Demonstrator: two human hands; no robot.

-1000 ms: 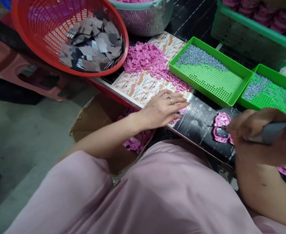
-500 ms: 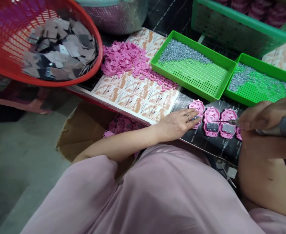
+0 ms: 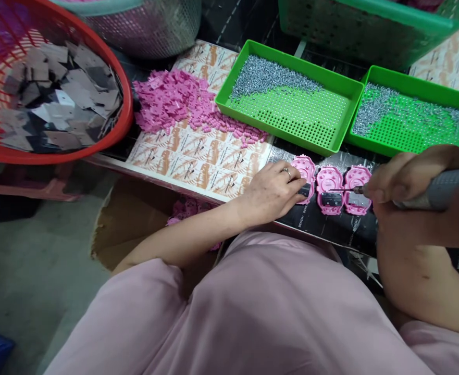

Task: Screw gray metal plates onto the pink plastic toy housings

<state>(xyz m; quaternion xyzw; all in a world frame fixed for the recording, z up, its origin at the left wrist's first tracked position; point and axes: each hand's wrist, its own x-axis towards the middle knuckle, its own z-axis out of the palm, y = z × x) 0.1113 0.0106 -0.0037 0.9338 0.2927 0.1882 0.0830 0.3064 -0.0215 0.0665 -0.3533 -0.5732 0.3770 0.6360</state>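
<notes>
A row of pink plastic casings lies on the dark board. My left hand [image 3: 272, 188], with a ring on one finger, grips the leftmost casing [image 3: 302, 165], its fingertips at the dark plate in it. A middle casing [image 3: 330, 178] holds a dark metal plate [image 3: 332, 199]. Beside it, another casing [image 3: 357, 177] carries a greyer plate [image 3: 357, 199]. My right hand [image 3: 412, 179] is closed around a grey power screwdriver [image 3: 450, 190]. Its thin bit points left across the right-hand casing to the middle one; whether the tip touches cannot be told.
Two green trays [image 3: 284, 136] [image 3: 412, 148] of small screws stand behind the casings. Small pink parts [image 3: 170, 99] are heaped at left. A red basket [image 3: 125, 104] holds metal plates. Farther back are a pale basket [image 3: 151, 31] and a green crate [image 3: 342, 36]. A cardboard box [image 3: 115, 224] sits below the table edge.
The view has shifted, so the table things appear farther left. The left fingers have drawn back slightly on the leftmost casing, baring more of it. The screwdriver bit still points at the middle casing.
</notes>
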